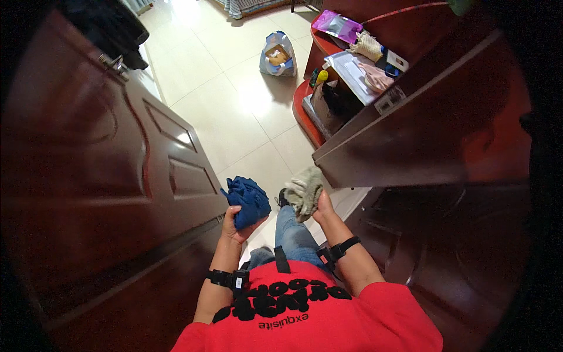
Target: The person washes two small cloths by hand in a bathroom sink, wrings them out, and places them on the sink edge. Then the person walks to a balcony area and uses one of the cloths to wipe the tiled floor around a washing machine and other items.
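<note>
My left hand (239, 224) grips a bunched dark blue cloth (248, 200), with the thumb on its near side. In my right hand (324, 207) is a crumpled grey-beige cloth (304, 191), held from its right side; most of the fingers are hidden behind it. Both cloths are up in front of my body, apart from each other. Below them show my jeans (292, 229) and one dark shoe (282, 198).
I stand in a doorway, a brown panelled door (176, 154) open on the left and a door frame (374, 145) on the right. Beyond, a plastic bag (278, 55) stands on the tiled floor (211, 88). Red corner shelves (303, 105) hold a purple pouch (338, 25), a pale tray (345, 66) and other items.
</note>
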Available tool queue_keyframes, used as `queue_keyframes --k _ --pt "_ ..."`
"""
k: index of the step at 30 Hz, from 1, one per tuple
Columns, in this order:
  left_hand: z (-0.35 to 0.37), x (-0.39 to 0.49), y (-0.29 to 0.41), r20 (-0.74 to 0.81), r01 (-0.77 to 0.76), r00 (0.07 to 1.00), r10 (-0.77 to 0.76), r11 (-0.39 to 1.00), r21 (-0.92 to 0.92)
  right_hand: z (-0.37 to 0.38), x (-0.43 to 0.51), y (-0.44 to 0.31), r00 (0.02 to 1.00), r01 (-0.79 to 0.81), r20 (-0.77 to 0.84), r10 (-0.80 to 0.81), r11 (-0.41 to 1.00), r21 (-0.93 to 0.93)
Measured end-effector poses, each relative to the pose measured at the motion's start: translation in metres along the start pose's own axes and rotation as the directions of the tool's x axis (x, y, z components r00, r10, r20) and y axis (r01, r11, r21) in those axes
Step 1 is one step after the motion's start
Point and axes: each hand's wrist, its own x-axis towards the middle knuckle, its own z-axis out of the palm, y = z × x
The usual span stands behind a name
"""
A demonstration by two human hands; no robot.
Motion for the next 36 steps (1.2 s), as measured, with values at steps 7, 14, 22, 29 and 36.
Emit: queue_keyframes --k 7,14,22,29,36 --pt "0.051 0.119 0.095 0.08 -0.035 0.996 0.028 0.996 0.083 0.177 0.112 -0.055 0.857 -0.152 0.258 0.446 0.697 -0.701" --pt "0.078 0.216 0.224 0.087 -0.163 0.982 0.168 0.984 -0.071 0.323 0.25 -0.057 0.865 0.453 0.428 0.262 -0.041 -0.89" --pt "0.131 0.385 0.411 0.141 -0.097 0.986 0.084 0.991 0.089 0.369 0.456 -0.143 0.918 0.395 0.252 -0.306 0.654 -0.645" --pt "0.148 0.516 0.542 0.047 -0.094 0.994 0.094 0.996 -0.004 0.274 0.63 -0.236 0.908 -0.081 -0.336 -0.25 0.683 -0.726" --pt "0.13 0.64 0.605 -0.221 -0.258 0.936 0.274 0.961 0.098 0.199 0.82 -0.236 0.673 -0.461 -0.661 -0.332 0.511 -0.726"
